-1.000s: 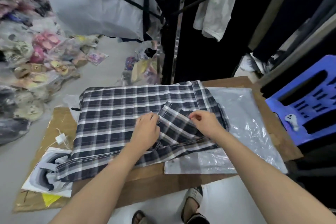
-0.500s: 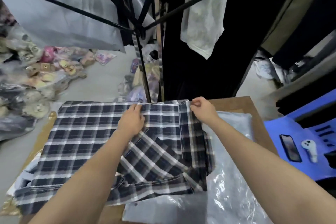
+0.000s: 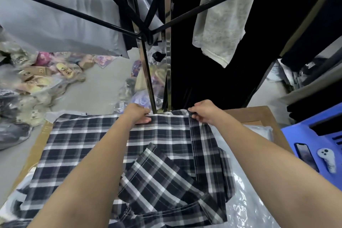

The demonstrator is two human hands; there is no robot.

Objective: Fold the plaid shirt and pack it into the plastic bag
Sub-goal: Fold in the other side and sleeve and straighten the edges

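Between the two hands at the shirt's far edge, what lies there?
Only plaid shirt: in the head view, its far hem runs unbroken from the left hand to the right hand, nothing resting on it.

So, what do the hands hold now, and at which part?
Both hold the plaid shirt at its far edge: the left hand presses or grips it mid-edge, and the right hand pinches the far right corner.

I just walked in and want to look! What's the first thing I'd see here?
The big black-and-white plaid shirt spread across the table, with the left hand and right hand gripping its far edge. A shiny plastic bag peeks from under it on the right, beside a bright blue stool.
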